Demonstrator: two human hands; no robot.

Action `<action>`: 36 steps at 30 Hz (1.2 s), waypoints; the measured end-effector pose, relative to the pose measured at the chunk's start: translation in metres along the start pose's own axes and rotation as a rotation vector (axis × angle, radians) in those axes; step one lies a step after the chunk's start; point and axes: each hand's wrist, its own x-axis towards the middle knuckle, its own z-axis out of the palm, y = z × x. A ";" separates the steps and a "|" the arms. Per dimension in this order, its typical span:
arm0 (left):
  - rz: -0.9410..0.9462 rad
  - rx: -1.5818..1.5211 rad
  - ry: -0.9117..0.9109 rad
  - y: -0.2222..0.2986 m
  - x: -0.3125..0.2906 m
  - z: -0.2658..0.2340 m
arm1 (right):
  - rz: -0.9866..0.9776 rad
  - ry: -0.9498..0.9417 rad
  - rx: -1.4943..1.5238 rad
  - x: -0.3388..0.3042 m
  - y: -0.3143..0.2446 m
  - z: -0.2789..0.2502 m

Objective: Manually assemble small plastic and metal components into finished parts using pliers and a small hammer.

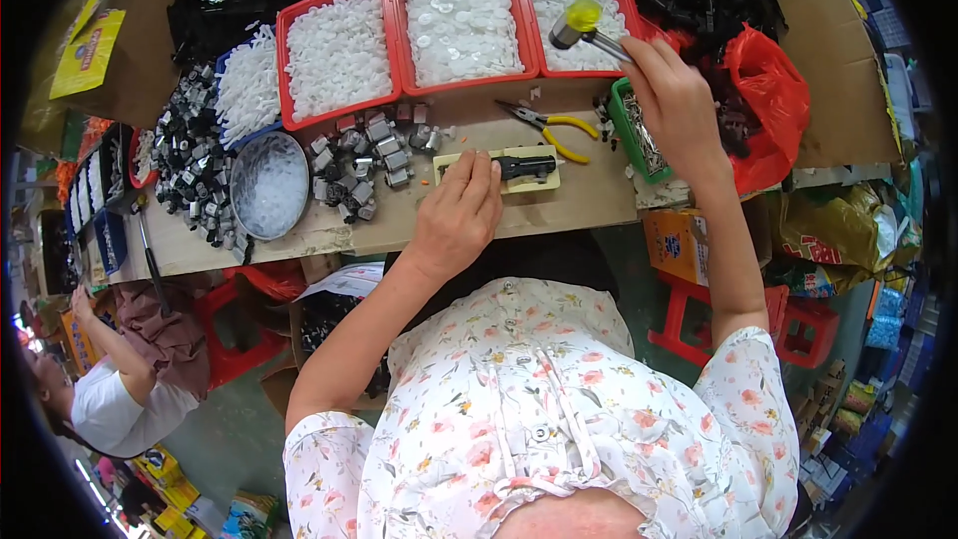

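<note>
Bright light, fisheye-curved edges, black corners

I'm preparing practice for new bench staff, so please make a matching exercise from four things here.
1. Yellow-faced mallet
2. Pliers
3. Round metal bowl
4. Black part

A. Holding white pieces
B. On the cream block, by the left hand
C. Raised in the right hand
D. Lying on the bench

Pairs: 1-C; 2-D; 3-A; 4-B

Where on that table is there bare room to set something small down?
Right of the cream block, toward the green tray and table edge; a smaller gap lies between the metal parts and pliers. It's crowded behind, with red trays, and at left, with the round bowl and heaped parts.
</note>
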 end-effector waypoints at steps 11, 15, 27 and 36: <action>0.014 0.016 0.014 0.000 0.000 0.000 | -0.063 -0.127 0.030 -0.087 -0.049 -0.004; 0.007 0.001 0.014 0.001 0.001 -0.001 | 0.006 -0.288 0.041 -0.093 -0.039 -0.002; -0.063 -0.015 -0.001 0.011 0.004 -0.007 | 0.079 -0.278 0.121 -0.072 -0.046 -0.020; -0.099 -0.121 -0.017 0.046 -0.014 0.012 | -0.067 -0.563 0.013 -0.047 -0.077 0.019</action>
